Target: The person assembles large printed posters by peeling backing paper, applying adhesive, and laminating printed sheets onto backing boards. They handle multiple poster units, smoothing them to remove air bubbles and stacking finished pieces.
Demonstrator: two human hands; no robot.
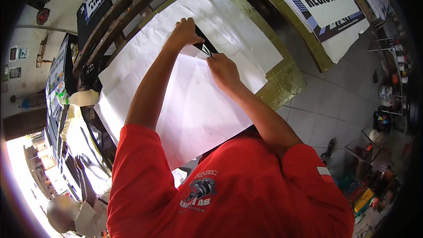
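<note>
A large white sheet (198, 105) with faint printed marks lies across the work table, its near end hanging toward my body. My left hand (185, 33) rests at the sheet's far edge, thumb stretched away from the fingers, beside a narrow black strip (207, 39). That strip shows between the sheet and the white paper (240, 31) under it. Close to the strip's near end, my right hand (222, 68) is closed with its fingers pinched together. A small dark bit shows at those fingertips, too little to name.
The table's worn greenish edge (284, 83) shows at right. A pale bottle with a green top (81, 98) stands at left. Printed boards (324, 2) lie on another table at far right. Another person (72, 213) is at lower left. Cluttered shelves (390, 88) line the right side.
</note>
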